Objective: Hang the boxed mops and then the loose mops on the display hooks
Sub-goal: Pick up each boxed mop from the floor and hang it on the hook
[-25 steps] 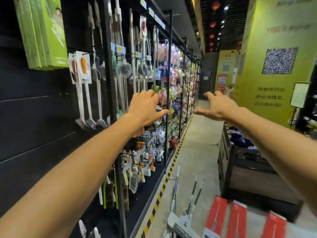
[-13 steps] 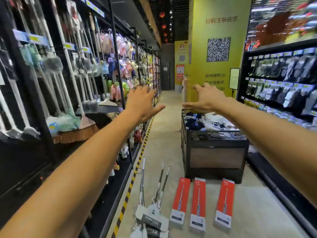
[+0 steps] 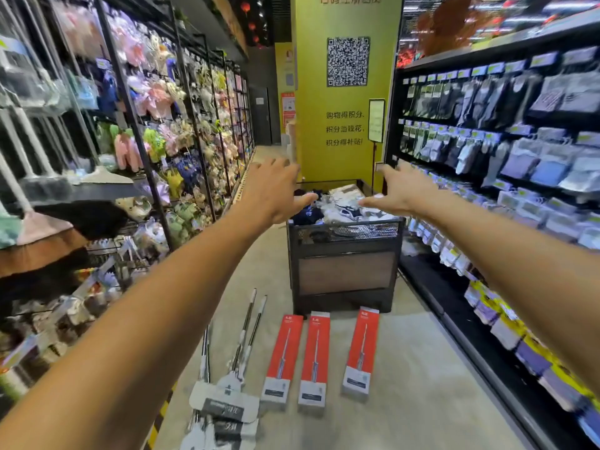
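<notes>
Three red boxed mops lie side by side on the aisle floor: the left box (image 3: 282, 357), the middle box (image 3: 314, 358) and the right box (image 3: 361, 354). To their left, several loose mops (image 3: 227, 378) lie on the floor with white heads towards me. My left hand (image 3: 274, 190) and my right hand (image 3: 397, 190) are stretched out ahead at chest height, fingers spread, palms down, holding nothing. Both hands hover far above the mops. The display hooks with hanging brooms (image 3: 48, 151) are on the left rack.
A dark bin (image 3: 344, 267) full of socks stands in the aisle just beyond the boxes. Shelves of packaged socks (image 3: 519, 157) line the right side. Racks of plush goods (image 3: 181, 131) line the left. A yellow-green pillar (image 3: 344, 92) stands behind the bin.
My view has swung right, from the left rack to straight down the aisle. Both arms stayed outstretched with open hands; the boxes and loose mops have come fully into view.
</notes>
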